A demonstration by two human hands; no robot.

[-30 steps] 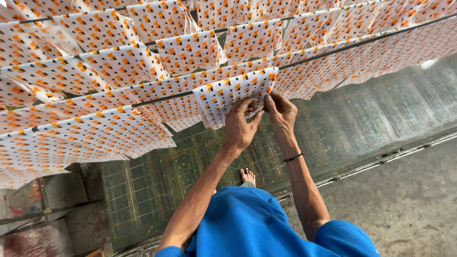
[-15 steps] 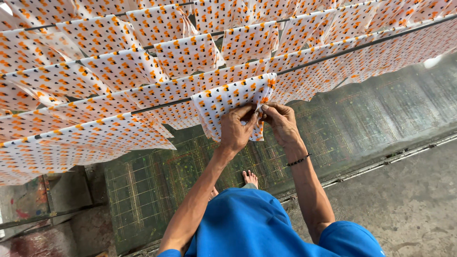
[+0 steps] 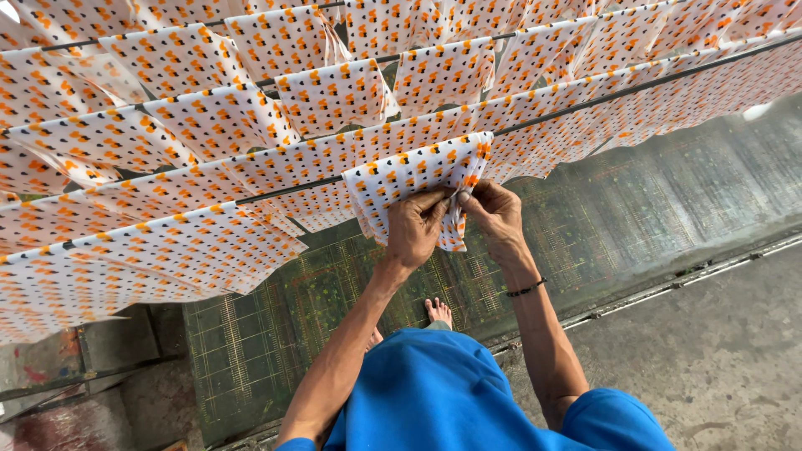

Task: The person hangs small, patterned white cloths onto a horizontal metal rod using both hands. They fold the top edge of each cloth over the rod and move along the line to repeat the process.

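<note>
Evidently both the left hand (image 3: 415, 227) and right hand (image 3: 494, 214) pinch the white cloth sheet printed with orange and black marks (image 3: 418, 175), hanging just above the fingertips; best handled gripping evenly, avoiding creases.

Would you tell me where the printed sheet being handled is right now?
In the head view, the printed sheet hangs centre frame over a dark rail, pinched by the left hand and right hand.

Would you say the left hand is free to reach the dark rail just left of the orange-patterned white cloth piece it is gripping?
Probably yes. The left hand grips the orange-patterned white cloth piece right below the dark rail, and nothing stands between them; it would have to let go of the cloth first.
</note>
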